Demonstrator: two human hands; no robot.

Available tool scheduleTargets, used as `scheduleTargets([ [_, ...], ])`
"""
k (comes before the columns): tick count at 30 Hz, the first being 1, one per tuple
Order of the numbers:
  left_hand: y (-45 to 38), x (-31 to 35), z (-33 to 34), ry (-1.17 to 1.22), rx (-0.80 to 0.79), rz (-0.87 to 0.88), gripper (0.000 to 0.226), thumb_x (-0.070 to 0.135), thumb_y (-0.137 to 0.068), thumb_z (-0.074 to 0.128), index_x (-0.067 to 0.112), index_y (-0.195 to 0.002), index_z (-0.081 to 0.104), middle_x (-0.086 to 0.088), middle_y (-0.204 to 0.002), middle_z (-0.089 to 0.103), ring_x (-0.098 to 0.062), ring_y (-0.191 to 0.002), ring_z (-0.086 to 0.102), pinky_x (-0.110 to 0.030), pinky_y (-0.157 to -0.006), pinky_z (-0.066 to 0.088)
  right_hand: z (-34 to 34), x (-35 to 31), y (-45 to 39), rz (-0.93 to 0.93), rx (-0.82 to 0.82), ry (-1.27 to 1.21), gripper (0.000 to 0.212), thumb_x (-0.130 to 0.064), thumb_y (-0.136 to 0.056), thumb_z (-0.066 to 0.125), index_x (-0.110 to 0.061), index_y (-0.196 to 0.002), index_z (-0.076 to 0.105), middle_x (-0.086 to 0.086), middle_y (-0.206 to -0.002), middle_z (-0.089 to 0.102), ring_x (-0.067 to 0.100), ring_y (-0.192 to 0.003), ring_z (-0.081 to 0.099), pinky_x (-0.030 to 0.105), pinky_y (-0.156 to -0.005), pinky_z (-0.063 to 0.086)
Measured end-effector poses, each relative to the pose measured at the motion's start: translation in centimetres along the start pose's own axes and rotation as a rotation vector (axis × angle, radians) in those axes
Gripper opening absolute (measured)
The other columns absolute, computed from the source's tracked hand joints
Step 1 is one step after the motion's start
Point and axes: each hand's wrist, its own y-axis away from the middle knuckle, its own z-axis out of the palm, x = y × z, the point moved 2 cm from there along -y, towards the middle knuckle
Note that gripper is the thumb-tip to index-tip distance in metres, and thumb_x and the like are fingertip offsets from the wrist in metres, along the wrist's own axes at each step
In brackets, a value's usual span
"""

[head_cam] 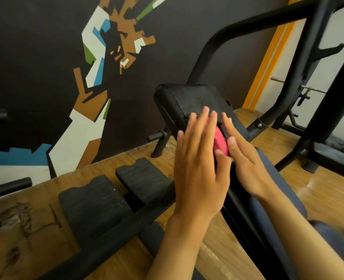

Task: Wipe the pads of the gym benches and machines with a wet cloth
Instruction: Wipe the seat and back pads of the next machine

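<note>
The pink cloth (220, 143) is bunched into a small lump between my two hands, just in front of the black pad (189, 102) of this machine. My left hand (199, 158) lies over the cloth with the fingers straight and spread wide, and most of the cloth is hidden under its palm. My right hand (246, 164) is on the other side, its thumb pressing against the lump and its fingers reaching forward to the near edge of the pad; I judge that this hand pinches the cloth, but the grip itself is partly covered, so I am not fully sure. The pad stands just beyond my fingertips, tilted, with a stitched seam along its left edge. Below my left wrist are two lower black pads (94, 201), well apart from the cloth. What could go wrong, I think: the cloth is squeezed so small that it may touch only a narrow strip of the pad and leave the rest dirty. It could also slip out from between my palms and fall on the wooden floor (217, 257), because neither hand wraps it firmly. Near my right fingers there is a metal bracket (224, 131) where the cloth may catch.
</note>
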Motion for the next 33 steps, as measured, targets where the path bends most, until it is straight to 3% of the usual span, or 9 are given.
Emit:
scheduleTargets([
  [5, -2.8, 0.5, 1.3, -0.441, -0.093, -0.033, 0.059, 0.051, -0.102, 0.038, 0.021, -0.153, 0.045, -0.001, -0.168, 0.028, -0.018, -0.158, 0.013, -0.046, -0.129, 0.006, -1.2, 2.3, 0.7, 0.114, 0.056, -0.016, 0.043, -0.029, -0.111, 0.036, -0.032, -0.154, 0.037, -0.016, -0.162, 0.032, -0.004, -0.151, 0.021, 0.037, -0.128, 0.018],
  [8, -3.1, 0.5, 1.5, -0.527, -0.016, -0.021, 0.048, 0.039, -0.100, 0.059, 0.019, -0.144, 0.056, -0.003, -0.162, 0.041, -0.020, -0.155, 0.024, -0.045, -0.128, 0.014, -0.8, 1.8, 0.9, 0.055, 0.039, 0.112, 0.054, -0.007, -0.108, 0.043, -0.039, -0.150, 0.032, -0.018, -0.163, 0.029, -0.004, -0.152, 0.017, 0.034, -0.127, 0.018],
  [12, -2.1, -0.2, 1.0, -0.447, 0.029, 0.103, 0.036, 0.022, -0.104, 0.057, 0.014, -0.139, 0.059, -0.003, -0.148, 0.056, -0.018, -0.148, 0.038, -0.035, -0.127, 0.020, 0.2, 0.4, 0.7, -0.083, -0.015, 0.162, 0.067, 0.010, -0.102, 0.045, -0.026, -0.158, 0.033, -0.012, -0.164, 0.032, 0.003, -0.154, 0.018, 0.036, -0.128, 0.017],
  [16, -0.4, -2.2, -0.9, -0.309, 0.129, 0.208, 0.034, 0.014, -0.099, 0.052, 0.007, -0.131, 0.063, -0.006, -0.134, 0.062, -0.017, -0.134, 0.051, -0.034, -0.116, 0.042, 1.1, -1.4, 0.3, -0.117, -0.090, 0.186, 0.068, -0.018, -0.106, 0.045, -0.033, -0.163, 0.011, -0.037, -0.159, 0.022, -0.011, -0.147, 0.021, 0.016, -0.121, 0.023],
  [18, -0.3, -3.0, -1.5, -0.253, 0.143, 0.183, 0.038, 0.012, -0.100, 0.046, 0.007, -0.135, 0.061, -0.006, -0.138, 0.058, -0.016, -0.135, 0.049, -0.034, -0.109, 0.049, 2.0, -2.0, -0.2, -0.136, -0.125, 0.211, 0.069, -0.033, -0.105, 0.040, -0.036, -0.163, 0.002, -0.029, -0.164, 0.018, -0.007, -0.151, 0.016, 0.026, -0.125, 0.021],
  [20, -1.0, -3.2, -1.3, -0.183, 0.087, 0.129, 0.042, 0.015, -0.107, 0.043, 0.010, -0.148, 0.051, -0.003, -0.153, 0.047, -0.013, -0.147, 0.036, -0.034, -0.117, 0.041, 2.5, -2.3, -0.8, -0.124, -0.065, 0.188, 0.069, -0.039, -0.105, 0.036, -0.034, -0.163, -0.002, -0.013, -0.170, 0.014, 0.002, -0.155, 0.012, 0.040, -0.128, 0.020],
  [23, -1.8, -3.4, -0.8, -0.085, -0.003, 0.079, 0.054, 0.029, -0.110, 0.045, 0.012, -0.160, 0.033, 0.003, -0.169, 0.023, -0.007, -0.158, 0.006, -0.032, -0.127, 0.023, 2.8, -2.1, -0.9, -0.031, 0.033, 0.150, 0.074, -0.044, -0.106, 0.037, -0.032, -0.162, -0.009, -0.013, -0.170, -0.003, -0.001, -0.155, -0.002, 0.041, -0.129, 0.010],
  [27, -1.5, -5.7, -1.0, -0.067, 0.036, 0.157, 0.055, 0.032, -0.110, 0.039, 0.012, -0.160, 0.030, 0.000, -0.169, 0.024, -0.013, -0.159, 0.006, -0.036, -0.127, 0.024, 2.9, -1.7, -0.5, -0.031, 0.053, 0.186, 0.063, -0.041, -0.107, 0.030, -0.028, -0.162, 0.002, -0.017, -0.168, -0.006, -0.008, -0.151, -0.008, 0.035, -0.129, 0.002],
  [33, -9.1, -6.1, -2.7, -0.047, 0.162, -0.062, 0.052, 0.034, -0.111, 0.034, 0.016, -0.161, 0.029, 0.003, -0.170, 0.021, -0.012, -0.159, -0.003, -0.011, -0.120, 0.005, 3.1, -1.6, -0.7, 0.008, 0.056, 0.229, 0.057, -0.038, -0.109, 0.033, -0.029, -0.162, 0.015, -0.021, -0.167, 0.010, -0.013, -0.149, 0.005, 0.028, -0.128, 0.009],
])
